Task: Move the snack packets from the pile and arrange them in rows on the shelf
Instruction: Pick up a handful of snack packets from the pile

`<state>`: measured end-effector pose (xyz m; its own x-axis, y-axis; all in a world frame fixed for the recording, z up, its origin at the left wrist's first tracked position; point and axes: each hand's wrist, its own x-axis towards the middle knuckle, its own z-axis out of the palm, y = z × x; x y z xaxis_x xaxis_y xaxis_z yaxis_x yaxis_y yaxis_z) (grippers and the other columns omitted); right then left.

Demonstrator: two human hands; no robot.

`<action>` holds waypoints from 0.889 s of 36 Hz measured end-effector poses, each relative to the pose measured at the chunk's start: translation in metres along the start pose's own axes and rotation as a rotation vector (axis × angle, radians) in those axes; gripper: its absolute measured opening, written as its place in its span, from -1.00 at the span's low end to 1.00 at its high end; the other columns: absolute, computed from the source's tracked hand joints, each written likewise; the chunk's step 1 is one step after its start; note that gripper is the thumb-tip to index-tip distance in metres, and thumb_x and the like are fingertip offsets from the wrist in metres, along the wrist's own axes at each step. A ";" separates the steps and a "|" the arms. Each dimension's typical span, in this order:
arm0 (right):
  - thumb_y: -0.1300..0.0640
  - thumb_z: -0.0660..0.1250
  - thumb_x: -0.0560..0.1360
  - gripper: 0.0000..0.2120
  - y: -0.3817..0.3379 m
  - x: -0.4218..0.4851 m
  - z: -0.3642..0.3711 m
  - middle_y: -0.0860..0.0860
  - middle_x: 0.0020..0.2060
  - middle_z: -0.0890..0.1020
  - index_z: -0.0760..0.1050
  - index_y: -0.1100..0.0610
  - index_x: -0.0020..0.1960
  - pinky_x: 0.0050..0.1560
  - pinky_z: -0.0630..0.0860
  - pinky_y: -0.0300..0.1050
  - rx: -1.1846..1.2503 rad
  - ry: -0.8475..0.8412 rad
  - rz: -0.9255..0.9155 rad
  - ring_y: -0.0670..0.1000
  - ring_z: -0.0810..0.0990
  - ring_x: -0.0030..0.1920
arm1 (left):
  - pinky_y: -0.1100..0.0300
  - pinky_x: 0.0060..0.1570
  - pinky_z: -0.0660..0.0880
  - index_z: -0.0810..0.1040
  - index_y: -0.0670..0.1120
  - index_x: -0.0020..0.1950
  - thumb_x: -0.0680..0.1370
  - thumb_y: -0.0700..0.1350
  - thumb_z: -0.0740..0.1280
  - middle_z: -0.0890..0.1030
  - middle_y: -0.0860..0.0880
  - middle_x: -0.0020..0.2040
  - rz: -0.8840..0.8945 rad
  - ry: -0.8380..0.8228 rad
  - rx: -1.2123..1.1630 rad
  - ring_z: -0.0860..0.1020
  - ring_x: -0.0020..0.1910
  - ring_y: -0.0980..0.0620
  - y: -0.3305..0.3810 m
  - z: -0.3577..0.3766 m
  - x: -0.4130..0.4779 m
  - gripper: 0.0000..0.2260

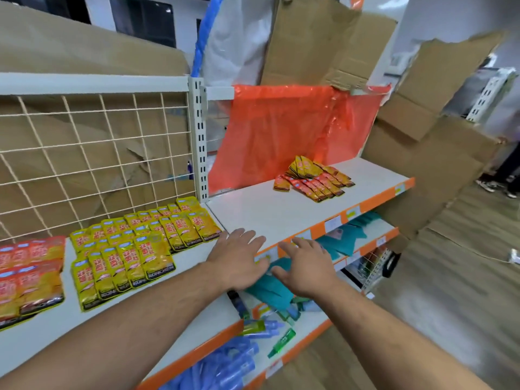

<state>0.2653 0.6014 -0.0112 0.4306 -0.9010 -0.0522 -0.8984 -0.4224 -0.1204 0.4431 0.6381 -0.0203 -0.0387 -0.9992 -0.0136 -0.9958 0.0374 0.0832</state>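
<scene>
Yellow snack packets [135, 243] lie rowed at nine o'clock; a small pile [313, 178] waits at one o'clock on the shelf [267, 209]. Left hand [239, 260] and right hand [306, 268] hover, released, holding nothing.

One left hand [239, 258], one right hand [308, 267], one packet pile [312, 178].

My feed is bright and evenly lit, with a pale sheen on top of the white shelf [281, 212] and only faint, soft shadows under the yellow packets [146, 243]. The wide lens bows straight edges toward the corners. The right side smears: the floor [450, 277] and cardboard [439, 153] are streaked with blur, and I find the packet print soft throughout.
</scene>
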 end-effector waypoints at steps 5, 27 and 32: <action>-0.36 0.18 0.53 -0.33 0.036 0.031 -0.002 -0.01 0.56 0.20 0.17 -0.15 0.56 0.48 0.17 0.18 0.005 -0.007 0.033 0.14 0.14 0.53 | -0.12 0.53 -0.06 0.09 0.11 0.60 0.61 0.24 0.01 0.10 0.02 0.61 0.033 -0.044 -0.017 0.01 0.58 -0.05 0.015 0.003 0.054 -0.43; -0.33 0.19 0.52 -0.35 0.179 0.214 -0.027 -0.03 0.56 0.21 0.20 -0.16 0.55 0.48 0.20 0.14 -0.015 0.001 0.227 0.11 0.16 0.53 | -0.15 0.51 0.00 0.17 0.08 0.58 0.58 0.25 0.00 0.19 -0.01 0.59 0.251 -0.006 -0.006 0.09 0.56 -0.08 0.057 0.015 0.319 -0.41; -0.34 0.20 0.51 -0.36 0.215 0.251 -0.028 -0.03 0.55 0.24 0.24 -0.16 0.53 0.47 0.23 0.13 -0.013 0.010 0.203 0.12 0.20 0.51 | -0.13 0.52 -0.02 0.19 0.09 0.57 0.61 0.21 0.07 0.19 0.02 0.58 0.234 0.015 -0.020 0.10 0.56 -0.05 0.073 0.017 0.363 -0.46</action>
<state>0.1780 0.2820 -0.0228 0.2397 -0.9687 -0.0638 -0.9677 -0.2331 -0.0957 0.3554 0.2785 -0.0362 -0.2674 -0.9633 0.0228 -0.9580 0.2683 0.1017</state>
